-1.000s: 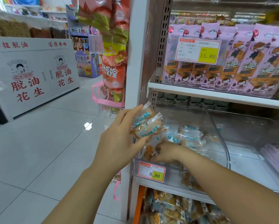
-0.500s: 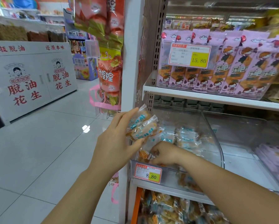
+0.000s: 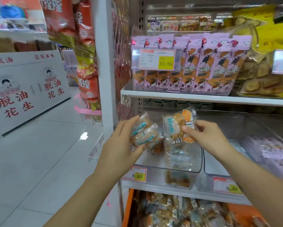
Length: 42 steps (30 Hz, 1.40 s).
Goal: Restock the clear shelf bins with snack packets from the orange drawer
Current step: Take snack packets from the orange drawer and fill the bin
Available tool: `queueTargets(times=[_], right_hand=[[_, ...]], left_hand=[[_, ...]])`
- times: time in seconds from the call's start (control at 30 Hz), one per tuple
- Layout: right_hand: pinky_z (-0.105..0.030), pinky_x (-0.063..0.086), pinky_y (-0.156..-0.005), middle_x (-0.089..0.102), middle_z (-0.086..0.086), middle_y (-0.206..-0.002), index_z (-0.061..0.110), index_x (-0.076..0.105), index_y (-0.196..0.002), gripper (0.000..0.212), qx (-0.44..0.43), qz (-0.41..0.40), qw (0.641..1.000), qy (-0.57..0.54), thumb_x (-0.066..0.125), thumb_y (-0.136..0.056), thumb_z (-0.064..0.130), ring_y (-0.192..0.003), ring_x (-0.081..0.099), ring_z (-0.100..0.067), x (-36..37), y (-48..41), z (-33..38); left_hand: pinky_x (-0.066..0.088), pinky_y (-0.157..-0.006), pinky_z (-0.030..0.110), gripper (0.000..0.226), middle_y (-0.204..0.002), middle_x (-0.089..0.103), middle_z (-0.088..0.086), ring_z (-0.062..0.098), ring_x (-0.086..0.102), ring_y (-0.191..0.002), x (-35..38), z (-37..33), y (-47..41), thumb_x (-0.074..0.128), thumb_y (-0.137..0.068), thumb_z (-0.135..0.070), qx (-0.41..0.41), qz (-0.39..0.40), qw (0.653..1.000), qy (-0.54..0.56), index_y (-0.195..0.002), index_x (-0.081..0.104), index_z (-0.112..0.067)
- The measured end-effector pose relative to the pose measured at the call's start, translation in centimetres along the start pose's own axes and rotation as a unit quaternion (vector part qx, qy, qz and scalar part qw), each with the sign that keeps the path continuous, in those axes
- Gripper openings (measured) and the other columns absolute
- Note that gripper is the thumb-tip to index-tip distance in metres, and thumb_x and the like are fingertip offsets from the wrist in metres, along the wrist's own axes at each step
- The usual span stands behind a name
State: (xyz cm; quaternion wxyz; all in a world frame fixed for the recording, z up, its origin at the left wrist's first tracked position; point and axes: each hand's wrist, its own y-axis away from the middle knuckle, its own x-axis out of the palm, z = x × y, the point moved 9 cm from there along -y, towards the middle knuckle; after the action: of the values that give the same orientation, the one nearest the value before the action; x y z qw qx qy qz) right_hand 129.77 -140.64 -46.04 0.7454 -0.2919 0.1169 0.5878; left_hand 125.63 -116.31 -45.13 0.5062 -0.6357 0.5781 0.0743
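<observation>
- A person's left hand (image 3: 121,146) holds two teal-printed snack packets (image 3: 144,134) beside the white shelf upright (image 3: 104,79), just above the front left corner of a clear shelf bin (image 3: 191,170).
- The left fingers (image 3: 129,122) reach up behind these packets, only lightly bent. The thumb presses on their front from below, so the packets sit clamped between thumb and fingers.
- The right hand (image 3: 209,140) pinches a bunch of snack packets (image 3: 173,128), some printed teal and some orange, above the same bin.
- The right thumb (image 3: 187,128) lies across the front of the bunch and the curled fingers close behind it. Most of the bunch sticks out to the left of the hand.
- The two handfuls sit just beside each other; blur hides whether they touch.
- More packets lie inside the bin beneath the hands, blurred.
- A price tag (image 3: 135,174) reading 8.80 is fixed to the bin's front.
- Below that shelf, the orange drawer (image 3: 129,208) shows loose packets (image 3: 170,212) heaped inside.
- On the shelf above stand pink packets (image 3: 203,66) in a row.
</observation>
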Motion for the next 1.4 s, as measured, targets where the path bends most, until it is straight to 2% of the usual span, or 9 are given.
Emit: queueTargets(times=[0.2,0.47,0.6,0.7,0.9,1.0,1.13,1.27,1.4], right_hand=[[-0.031,0.05,-0.077,0.069,-0.013,-0.089,0.012,0.069,-0.09,0.019,0.003,-0.042,0.997,-0.059,0.066,-0.087,0.03,-0.087,0.062,-0.029,-0.8,0.7,-1.2],[-0.006,0.042,-0.058,0.07,0.01,-0.084,0.022,0.068,-0.091,0.009,0.004,-0.013,0.997,-0.081,0.064,-0.089,0.029,-0.076,0.062,-0.002,-1.1,0.6,-2.0],[-0.003,0.042,-0.061,0.069,0.019,-0.086,0.03,0.067,-0.094,0.006,0.004,-0.011,0.995,-0.1,0.064,-0.089,0.029,-0.081,0.062,0.008,-1.0,0.6,-2.2],[-0.003,0.043,-0.062,0.069,0.018,-0.089,0.029,0.067,-0.097,0.008,0.005,-0.01,0.995,-0.101,0.063,-0.089,0.029,-0.082,0.062,0.009,-0.8,0.7,-2.3],[-0.017,0.048,-0.072,0.069,0.015,-0.09,0.027,0.067,-0.098,0.01,-0.004,-0.015,0.996,-0.093,0.063,-0.089,0.028,-0.086,0.063,0.004,-0.7,0.9,-2.2],[-0.033,0.052,-0.081,0.07,0.002,-0.093,0.018,0.068,-0.099,0.016,-0.006,-0.027,0.997,-0.073,0.063,-0.088,0.03,-0.091,0.063,-0.013,-0.7,0.9,-2.3],[-0.011,0.049,-0.073,0.068,0.02,-0.091,0.028,0.067,-0.101,0.013,-0.015,-0.016,0.998,-0.066,0.064,-0.088,0.028,-0.088,0.061,0.008,-0.5,1.0,-1.9],[-0.015,0.048,-0.076,0.069,0.019,-0.09,0.029,0.067,-0.101,0.015,-0.012,-0.016,0.998,-0.063,0.067,-0.087,0.024,-0.089,0.062,0.004,-0.6,1.1,-1.4],[-0.025,0.05,-0.087,0.07,0.015,-0.098,0.027,0.068,-0.106,0.022,-0.014,-0.017,0.998,-0.055,0.07,-0.083,0.025,-0.097,0.062,-0.005,-0.3,1.6,-0.7]], left_hand=[[0.044,-0.09,0.03,0.074,-0.129,0.052,0.003,0.023,0.054,-0.114,7.3,3.4,-3.6,0.076,-0.076,-0.027,-0.127,0.148,0.98,-0.04,-0.139,0.038,-0.02],[0.048,-0.079,0.027,0.061,-0.135,0.052,0.009,0.02,0.055,-0.103,14.7,5.9,-3.5,0.068,-0.081,0.003,-0.179,0.36,0.915,0.03,-0.136,0.044,-0.012],[0.043,-0.074,0.01,0.068,-0.142,0.025,0.008,0.02,0.046,-0.113,15.3,5.4,-3.6,0.065,-0.083,0.005,-0.129,0.345,0.929,0.02,-0.141,0.039,-0.018],[0.043,-0.093,0.024,0.093,-0.15,0.014,0.013,0.031,0.048,-0.122,14.8,6.8,-3.8,0.074,-0.079,-0.009,-0.142,0.316,0.936,-0.055,-0.151,0.017,-0.024],[0.048,-0.09,0.037,0.099,-0.127,0.057,0.015,0.03,0.058,-0.111,15.2,8.2,-2.7,0.077,-0.075,-0.013,-0.173,0.308,0.932,-0.084,-0.151,0.014,-0.019],[0.047,-0.09,0.035,0.088,-0.128,0.057,0.014,0.03,0.056,-0.114,15.9,7.9,-3.3,0.075,-0.077,-0.015,-0.168,0.288,0.939,-0.087,-0.147,0.021,-0.016],[0.045,-0.087,0.032,0.092,-0.125,0.058,0.013,0.029,0.057,-0.111,16.3,7.9,-3.6,0.076,-0.076,-0.012,-0.178,0.284,0.94,-0.056,-0.148,0.019,-0.017],[0.046,-0.087,0.034,0.117,-0.129,0.056,0.015,0.03,0.058,-0.11,15.0,7.5,-3.1,0.079,-0.076,-0.022,-0.189,0.325,0.924,-0.076,-0.152,-0.009,-0.02],[0.048,-0.088,0.03,0.083,-0.138,0.05,0.006,0.022,0.058,-0.111,11.0,4.0,-3.1,0.068,-0.086,-0.033,-0.145,0.282,0.948,-0.014,-0.151,0.017,-0.024]])
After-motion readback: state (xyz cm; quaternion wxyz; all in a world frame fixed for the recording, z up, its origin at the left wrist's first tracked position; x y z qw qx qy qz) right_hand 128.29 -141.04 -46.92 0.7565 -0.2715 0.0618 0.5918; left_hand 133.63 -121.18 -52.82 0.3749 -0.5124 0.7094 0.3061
